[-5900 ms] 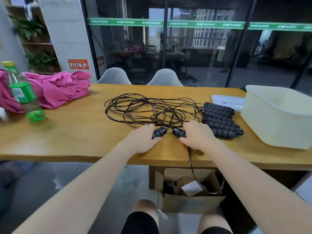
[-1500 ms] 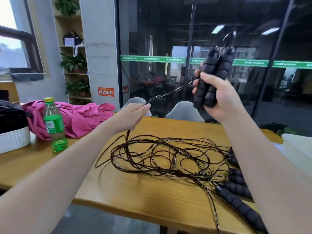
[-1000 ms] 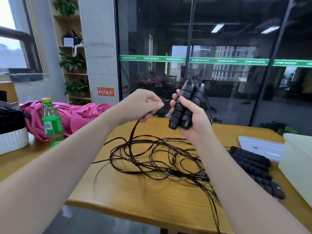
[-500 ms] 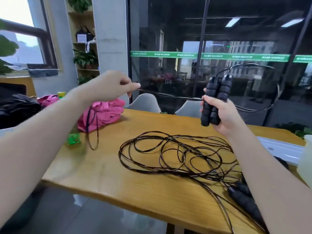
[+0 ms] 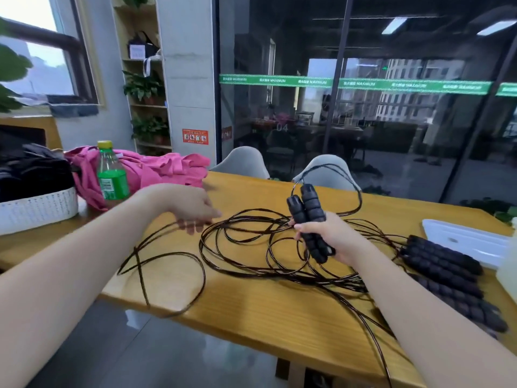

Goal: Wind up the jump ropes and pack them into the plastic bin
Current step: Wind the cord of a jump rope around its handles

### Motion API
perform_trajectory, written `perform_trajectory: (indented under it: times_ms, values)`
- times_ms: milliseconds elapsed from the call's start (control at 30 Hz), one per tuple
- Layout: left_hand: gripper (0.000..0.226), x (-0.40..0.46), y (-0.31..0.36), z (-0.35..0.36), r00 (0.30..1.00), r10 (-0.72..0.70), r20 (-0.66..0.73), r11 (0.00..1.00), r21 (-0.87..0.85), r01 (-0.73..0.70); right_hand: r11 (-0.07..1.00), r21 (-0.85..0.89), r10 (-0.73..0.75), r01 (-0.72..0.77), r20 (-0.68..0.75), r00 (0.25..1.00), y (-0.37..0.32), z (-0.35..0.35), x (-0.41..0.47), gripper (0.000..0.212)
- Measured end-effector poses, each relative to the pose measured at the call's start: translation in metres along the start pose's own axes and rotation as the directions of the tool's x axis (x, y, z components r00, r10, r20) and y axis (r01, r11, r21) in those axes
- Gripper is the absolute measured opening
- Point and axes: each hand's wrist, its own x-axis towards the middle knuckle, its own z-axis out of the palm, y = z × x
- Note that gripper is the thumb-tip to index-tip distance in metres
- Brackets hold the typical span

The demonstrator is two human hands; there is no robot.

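Observation:
My right hand (image 5: 333,238) grips two black ribbed jump rope handles (image 5: 307,217) side by side above the middle of the wooden table (image 5: 265,312). A short loop of cord arcs up from their top ends. Beneath lies a tangle of thin dark jump rope cords (image 5: 251,242), with one loop reaching the table's front left edge. My left hand (image 5: 193,207) hovers palm down over the left side of the tangle, fingers extended, touching or just above a cord. Several more black handles (image 5: 444,271) lie at the right. A sliver of the pale plastic bin (image 5: 510,264) shows at the right edge.
A green bottle (image 5: 110,175) stands at the left in front of pink cloth (image 5: 156,170). A white basket (image 5: 36,210) with dark fabric sits at the far left. A white lid (image 5: 464,238) lies near the bin. Two grey chairs (image 5: 243,162) stand behind the table.
My left hand has let go of the cord it pulled up to the left and dropped to the table with fingers spread. My right hand has lowered the two handles toward the tangle.

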Motion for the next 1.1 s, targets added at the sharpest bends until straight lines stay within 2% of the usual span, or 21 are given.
perform_trajectory:
  times_ms: [100,167,233,300,333,367,400,433,467,533,600,633,667,767,833,967,1000,1100]
  values:
    - [0.041,0.015,0.020,0.016,0.993,0.080,-0.081,0.993,0.095,-0.073,1.000,0.002,-0.011,0.011,0.096,0.995,0.000,0.009,-0.002,0.030]
    - [0.037,0.022,0.044,0.026,0.967,0.209,-0.147,0.978,0.028,-0.208,0.999,0.025,-0.026,0.022,0.169,0.985,-0.002,0.016,-0.004,0.031]
    - [0.030,0.033,0.066,0.040,0.951,0.280,-0.129,0.927,-0.220,-0.303,0.999,0.053,-0.022,0.011,0.215,0.976,-0.005,0.021,-0.006,0.032]
    - [0.019,0.045,0.084,0.056,0.951,0.276,-0.139,0.836,-0.454,-0.309,0.996,0.085,-0.018,-0.001,0.227,0.974,-0.008,0.023,-0.009,0.032]
    - [0.018,0.050,0.090,0.063,0.942,0.276,-0.189,0.762,-0.554,-0.334,0.994,0.109,-0.018,-0.006,0.226,0.974,-0.009,0.021,-0.010,0.031]
    - [0.020,0.053,0.095,0.067,0.939,0.259,-0.225,0.619,-0.708,-0.341,0.991,0.134,-0.014,-0.018,0.235,0.972,-0.010,0.017,-0.012,0.032]
    - [0.027,0.055,0.099,0.068,0.943,0.255,-0.215,0.390,-0.870,-0.303,0.988,0.148,-0.005,-0.035,0.262,0.965,-0.011,0.014,-0.013,0.036]
    - [0.034,0.056,0.103,0.065,0.934,0.290,-0.208,0.170,-0.949,-0.264,0.987,0.150,0.006,-0.054,0.303,0.953,-0.012,0.012,-0.015,0.039]
    - [0.039,0.058,0.105,0.061,0.922,0.322,-0.215,0.026,-0.971,-0.236,0.987,0.145,0.016,-0.070,0.345,0.938,-0.012,0.011,-0.017,0.039]
    - [0.044,0.059,0.113,0.049,0.929,0.284,-0.237,-0.118,-0.970,-0.212,0.982,0.166,0.011,-0.089,0.419,0.908,-0.012,0.014,-0.020,0.033]
    - [0.045,0.060,0.123,0.040,0.949,0.140,-0.281,-0.191,-0.949,-0.253,0.974,0.201,0.001,-0.108,0.467,0.884,-0.011,0.016,-0.022,0.036]
    - [0.043,0.060,0.126,0.037,0.945,0.075,-0.319,-0.173,-0.937,-0.303,0.973,0.197,0.011,-0.120,0.481,0.877,-0.012,0.016,-0.023,0.040]
    - [0.040,0.059,0.126,0.036,0.927,0.038,-0.373,-0.098,-0.925,-0.368,0.976,0.176,0.029,-0.129,0.484,0.875,-0.013,0.015,-0.025,0.043]
    - [0.037,0.059,0.119,0.035,0.819,0.096,-0.565,0.261,-0.780,-0.569,0.978,0.090,0.135,-0.188,0.416,0.899,-0.021,0.010,-0.030,0.046]
    - [0.030,0.058,0.115,0.036,0.764,0.133,-0.631,0.444,-0.651,-0.615,0.973,0.033,0.199,-0.227,0.373,0.906,-0.028,0.003,-0.033,0.045]
    - [0.024,0.054,0.109,0.040,0.650,0.139,-0.747,0.727,-0.369,-0.580,0.975,-0.123,0.217,-0.184,0.387,0.896,-0.041,-0.013,-0.040,0.023]
    - [0.030,0.051,0.109,0.040,0.627,0.146,-0.766,0.774,-0.307,-0.555,0.976,-0.122,0.215,-0.181,0.390,0.895,-0.045,-0.017,-0.042,0.022]
    - [0.054,0.048,0.107,0.043,0.618,0.137,-0.774,0.880,-0.191,-0.434,0.984,-0.011,0.166,-0.180,0.445,0.880,-0.053,-0.027,-0.045,0.033]
